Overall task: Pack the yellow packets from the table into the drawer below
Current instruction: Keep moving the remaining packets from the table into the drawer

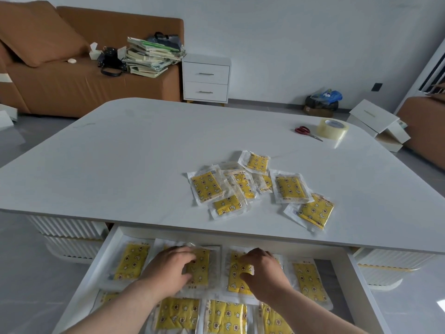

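Left hand and right hand fingers each pinch a packet in the drawer; overlapping packets (slick wrappers) may slide, disordering rows.

- Single head-worn wide-angle view, looking forward and down across the desk toward the far wall.
- Open drawer lies nearest, at the bottom edge.

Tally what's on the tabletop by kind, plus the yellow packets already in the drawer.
Table packets: 7 showing, overlapping, maybe more beneath
Drawer packets: 8 showing, some partly under the hands
Scissors: 1
Tape roll: 1
Total: 17
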### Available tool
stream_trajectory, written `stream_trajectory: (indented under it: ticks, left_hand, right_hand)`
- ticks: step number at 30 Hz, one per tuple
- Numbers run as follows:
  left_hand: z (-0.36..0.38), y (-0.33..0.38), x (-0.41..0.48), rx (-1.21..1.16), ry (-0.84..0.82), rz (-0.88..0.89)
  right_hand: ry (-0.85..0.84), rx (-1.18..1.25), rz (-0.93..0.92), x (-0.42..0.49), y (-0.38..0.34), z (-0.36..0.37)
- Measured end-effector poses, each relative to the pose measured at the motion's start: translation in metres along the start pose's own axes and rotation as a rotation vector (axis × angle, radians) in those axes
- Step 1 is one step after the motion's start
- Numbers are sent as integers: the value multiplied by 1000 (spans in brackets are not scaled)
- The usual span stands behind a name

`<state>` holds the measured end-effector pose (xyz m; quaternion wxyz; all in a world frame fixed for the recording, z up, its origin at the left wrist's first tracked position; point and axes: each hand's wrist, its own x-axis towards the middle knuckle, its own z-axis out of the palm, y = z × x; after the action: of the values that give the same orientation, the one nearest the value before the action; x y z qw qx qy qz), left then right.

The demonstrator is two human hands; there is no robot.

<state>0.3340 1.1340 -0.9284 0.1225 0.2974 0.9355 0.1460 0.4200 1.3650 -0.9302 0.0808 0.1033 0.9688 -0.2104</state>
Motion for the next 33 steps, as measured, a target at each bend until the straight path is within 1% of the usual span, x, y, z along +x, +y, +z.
stream_trajectory:
  ticks: [10,15,22,27,33]
  left_hand:
    - [3,-3,3,71,-25,46]
    - [4,-4,4,70,-35,30]
    - [1,0,3,99,-35,32]
    - [0,2,3,131,-72,50]
    - [0,1,3,117,-97,36]
  right_hand:
    - [-15,-57,-19,0,3,8]
    - [-13,-81,-29,-1,2,8]
    - [66,-30,-12,0,0,5]
    - [8,-67,0,-1,0,7]
    - [-14,-90,9,0,-3,6]
